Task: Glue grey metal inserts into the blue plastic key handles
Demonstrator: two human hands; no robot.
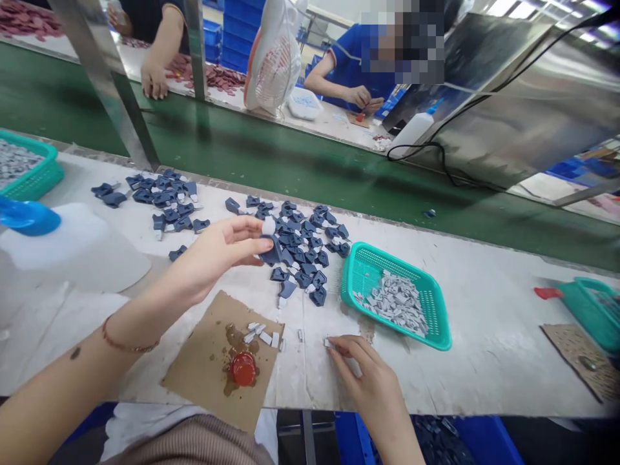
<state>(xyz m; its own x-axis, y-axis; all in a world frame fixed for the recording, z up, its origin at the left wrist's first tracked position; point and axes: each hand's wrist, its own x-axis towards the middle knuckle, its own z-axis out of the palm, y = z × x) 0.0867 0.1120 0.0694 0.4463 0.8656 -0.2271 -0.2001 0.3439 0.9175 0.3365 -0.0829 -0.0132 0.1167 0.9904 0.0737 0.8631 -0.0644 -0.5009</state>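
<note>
My left hand (223, 248) is raised over the table, its fingers closed on a dark blue plastic part (272, 252). A round white tip (268, 225) shows at the top of that part, by my fingertips. Lower right, my right hand (371, 381) pinches a small light-grey plastic piece (328, 342) just at the table surface. Beyond my left hand lies a pile of similar dark blue parts (293, 236), several with pale ends. A cardboard sheet (203, 361) in front of me carries a red cap (243, 369), wet stains and several small grey pieces (261, 334).
A green basket (443, 323) of grey pieces stands right of the pile; another green basket (41, 184) is far left. A white bottle with a blue top (77, 239) lies at left. Behind runs a green belt (217, 148), with two people working across it.
</note>
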